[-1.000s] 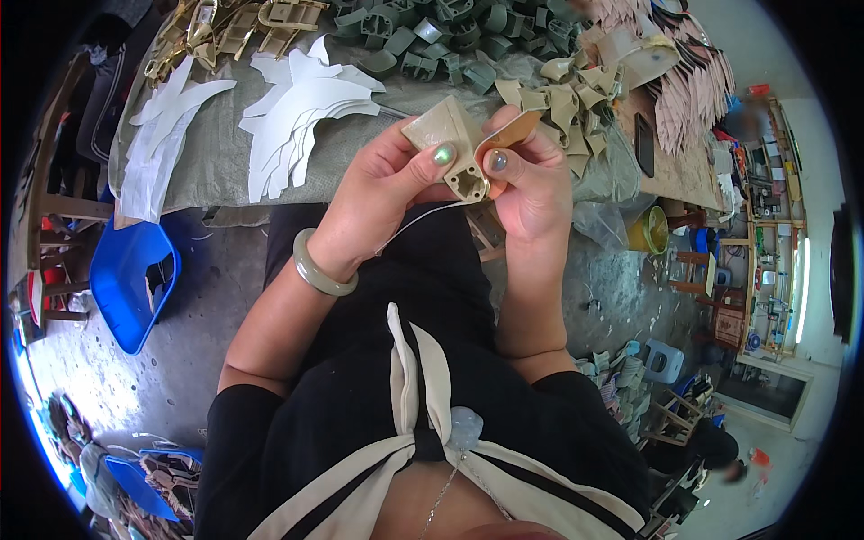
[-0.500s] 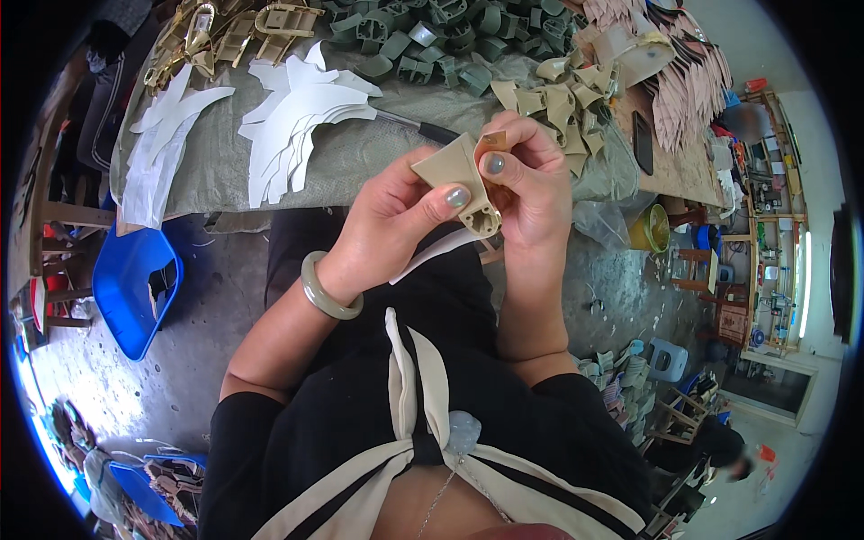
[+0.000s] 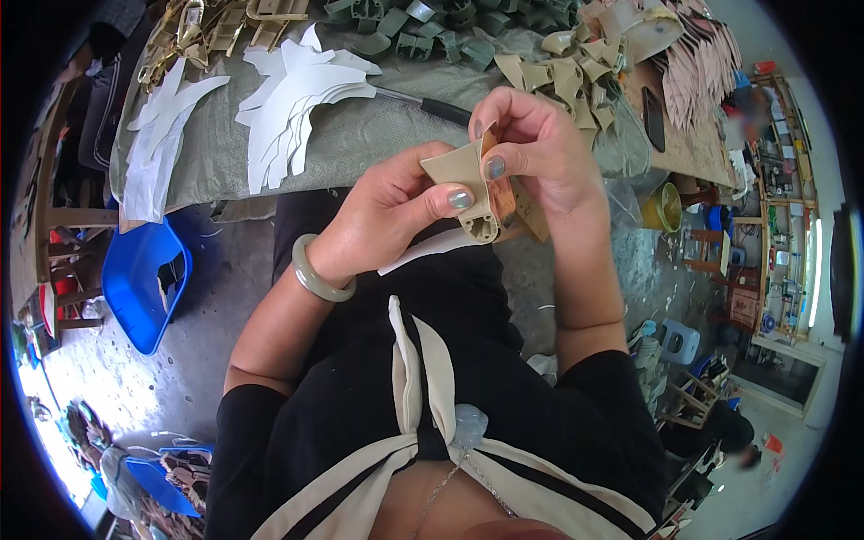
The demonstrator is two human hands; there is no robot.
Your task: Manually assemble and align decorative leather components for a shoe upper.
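We see the left hand (image 3: 387, 209) pinching a smooth, flaring beige piece (image 3: 452, 167), hollow at its rounded end, by the near edge of the woven cloth (image 3: 360, 139). The right hand (image 3: 549, 157) holds a thin, shiny orange-brown strip (image 3: 501, 200) against its right side. Some fingertips are hidden behind; we cannot tell their grip. The left hand partly covers a white strip (image 3: 430, 249).

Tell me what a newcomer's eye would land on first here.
Probably the work at upper centre: the left hand holds a beige piece, and the right hand pinches an orange-brown strip against its side. Next might come the fanned white cutouts on the covered table, left of the hands, then the bright blue tub at left, below the table's edge.
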